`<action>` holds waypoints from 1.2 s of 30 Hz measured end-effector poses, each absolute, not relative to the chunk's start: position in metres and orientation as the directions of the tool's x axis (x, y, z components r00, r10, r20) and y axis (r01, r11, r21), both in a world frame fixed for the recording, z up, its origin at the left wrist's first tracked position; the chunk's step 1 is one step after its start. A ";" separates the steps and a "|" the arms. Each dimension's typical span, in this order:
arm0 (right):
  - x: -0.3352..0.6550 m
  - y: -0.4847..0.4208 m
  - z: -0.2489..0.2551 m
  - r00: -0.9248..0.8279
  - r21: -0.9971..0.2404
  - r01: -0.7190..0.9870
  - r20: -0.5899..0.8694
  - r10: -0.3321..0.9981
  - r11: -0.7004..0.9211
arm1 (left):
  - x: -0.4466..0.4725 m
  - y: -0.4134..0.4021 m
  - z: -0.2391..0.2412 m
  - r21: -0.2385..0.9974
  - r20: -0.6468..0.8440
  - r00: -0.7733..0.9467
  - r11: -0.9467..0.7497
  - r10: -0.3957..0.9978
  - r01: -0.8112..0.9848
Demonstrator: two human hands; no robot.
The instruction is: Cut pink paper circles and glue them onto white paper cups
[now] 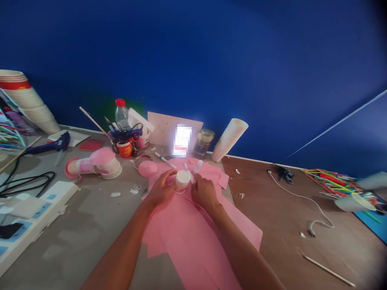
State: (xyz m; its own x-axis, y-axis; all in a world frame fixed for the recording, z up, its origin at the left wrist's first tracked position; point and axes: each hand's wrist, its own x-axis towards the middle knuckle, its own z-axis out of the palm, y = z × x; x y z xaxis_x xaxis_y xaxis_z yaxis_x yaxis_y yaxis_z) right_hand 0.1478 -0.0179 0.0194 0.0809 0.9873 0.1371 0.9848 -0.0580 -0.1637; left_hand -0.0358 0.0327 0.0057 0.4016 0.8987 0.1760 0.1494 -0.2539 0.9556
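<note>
A white paper cup [182,179] stands upside down on sheets of pink paper [193,233]. My left hand [161,188] is curled round the cup's left side and grips it. My right hand [203,190] is closed at the cup's right side, its fingers pinching a small white strip or pen [197,167] against the cup. A pink paper disc [148,168] lies just left of the hands, and a marker [165,160] lies behind them.
A pink-covered cup [96,163] lies on its side at left, beside a blue glue gun [50,146] and black cables [27,179]. Cup stacks [229,139] [27,100], a bottle [121,114], a jar [203,143] and a red tool pot [124,148] line the wall. Coloured straws [335,183] and a white cable [302,199] lie right.
</note>
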 end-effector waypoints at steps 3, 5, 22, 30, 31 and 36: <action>0.151 -0.016 0.018 0.071 -0.192 0.981 0.147 0.987 -0.041 | -0.036 0.031 0.002 0.913 0.191 0.433 -0.321 0.881 0.251; 0.151 -0.016 0.016 0.049 -0.198 0.980 0.151 0.987 -0.019 | -0.035 0.030 0.001 0.867 0.211 0.460 -0.383 0.862 0.320; 0.146 -0.018 0.005 -0.003 -0.257 0.964 0.250 0.968 0.070 | -0.024 0.024 0.005 0.689 0.307 0.469 -0.533 0.828 0.491; 0.149 -0.022 0.003 -0.018 -0.318 0.939 0.339 0.941 0.133 | -0.023 0.023 0.009 0.664 0.279 0.479 -0.528 0.832 0.530; 0.149 -0.023 0.004 -0.014 -0.322 0.938 0.341 0.940 0.131 | -0.023 0.022 0.011 0.668 0.265 0.477 -0.516 0.838 0.536; 0.148 -0.023 0.007 0.024 -0.347 0.932 0.346 0.938 0.104 | -0.022 0.021 0.017 0.686 0.236 0.467 -0.487 0.852 0.540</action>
